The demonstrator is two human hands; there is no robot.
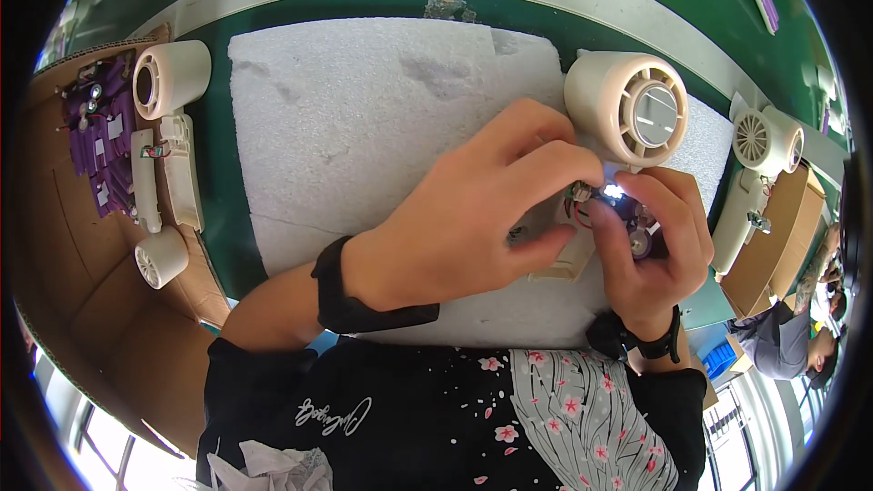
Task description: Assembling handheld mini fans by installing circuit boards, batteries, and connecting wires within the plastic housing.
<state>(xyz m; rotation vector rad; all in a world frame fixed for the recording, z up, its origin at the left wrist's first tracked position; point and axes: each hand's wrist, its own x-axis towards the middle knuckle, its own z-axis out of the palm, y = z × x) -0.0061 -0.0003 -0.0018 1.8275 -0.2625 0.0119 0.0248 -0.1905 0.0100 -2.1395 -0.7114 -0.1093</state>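
Right hand (675, 275): fingers clasped around small purple electronic assembly (624, 205), white lamp lit, near right edge of white foam slab (346, 127). Left hand (473, 195): fingers bent at assembly's left side — grip, cannot tell. Cream cylindrical plastic fan head (611, 100) toward slab's far right corner.

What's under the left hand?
White foam shows around the left hand, and part of a cream piece shows to its right. Whatever it covers directly cannot be seen.

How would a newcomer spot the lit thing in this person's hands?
Find the white foam sheet, then the large cream fan head at its upper right. Just below that, between the left hand and right hand, is a small electronic part. Unlike its neighbours, it glows white.
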